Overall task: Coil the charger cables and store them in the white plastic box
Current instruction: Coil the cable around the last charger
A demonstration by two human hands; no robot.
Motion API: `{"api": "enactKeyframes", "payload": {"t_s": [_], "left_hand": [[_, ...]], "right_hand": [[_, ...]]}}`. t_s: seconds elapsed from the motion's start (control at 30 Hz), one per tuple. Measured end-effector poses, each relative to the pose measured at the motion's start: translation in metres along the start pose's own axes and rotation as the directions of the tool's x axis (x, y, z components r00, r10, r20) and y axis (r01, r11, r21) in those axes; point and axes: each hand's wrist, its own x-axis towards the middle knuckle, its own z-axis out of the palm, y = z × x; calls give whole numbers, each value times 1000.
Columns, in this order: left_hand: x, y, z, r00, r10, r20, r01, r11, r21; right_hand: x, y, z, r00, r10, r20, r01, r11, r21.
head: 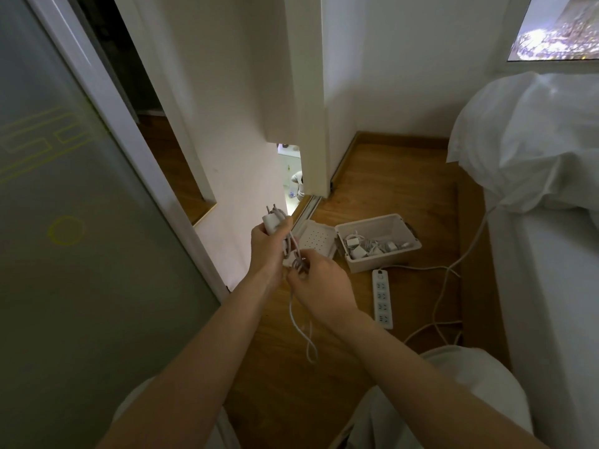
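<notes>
Charger cable [293,314] — left hand [269,246] grips its plug [271,222], right hand [319,286] pinches the loops [297,263] — the loose tail [309,348] could undo them.

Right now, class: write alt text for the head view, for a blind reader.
The left hand grips a white plug-in charger while the right hand pinches its white cable; an open white plastic box sits on the wooden floor.

This is a home bedroom: a bed [551,286] with rumpled white bedding [525,140] stands on a wooden floor [389,176], beside white walls [405,76] and a frosted sliding door [64,238].
</notes>
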Motion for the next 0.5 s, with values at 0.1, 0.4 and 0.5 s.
{"api": "enactKeyframes", "payload": {"t_s": [0.1,0.4,0.5], "left_hand": [[0,-6,2,998,-49,-39,43,989,-141],[11,-14,-3,965,-261,-32,210,838,-504],[16,-16,-7,953,-299,-50,210,771,-601]], "right_hand": [[-2,4,-3,996,66,53,-71,993,93],[-3,17,-12,999,43,-25,-32,942,334],[-1,16,-19,997,17,-79,9,948,319]]}}
